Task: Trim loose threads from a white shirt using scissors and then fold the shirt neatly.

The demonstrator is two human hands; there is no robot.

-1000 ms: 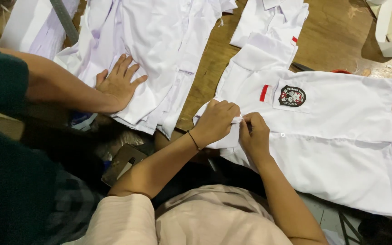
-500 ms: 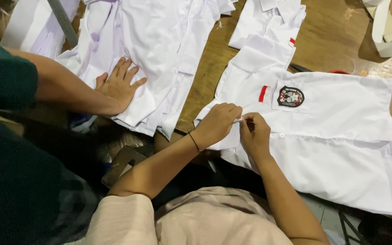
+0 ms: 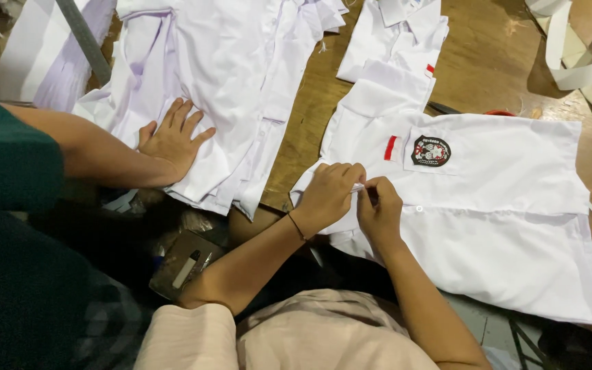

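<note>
White shirt (image 3: pixel 488 226) with a dark crest patch (image 3: pixel 430 151) and a small red tab (image 3: pixel 390 147) lies flat across the bench (image 3: pixel 488 65), its lower hem hanging just over the near edge by my body. Bare wood shows beyond its collar toward the far edge, and a narrow strip of bench separates it from the pile of white shirts (image 3: pixel 241 82) on my left. Another folded shirt (image 3: pixel 395 34) sits touching its upper end. My left hand (image 3: pixel 329 195) and right hand (image 3: pixel 380 209) meet at the button placket near the shirt's left end, fingertips pressed together, both pinching the cloth edge between them. A co-worker's hand (image 3: pixel 171 140), fingers spread, rests flat on the pile, well apart from mine. White strips (image 3: pixel 570 55) curl at the far right corner
</note>
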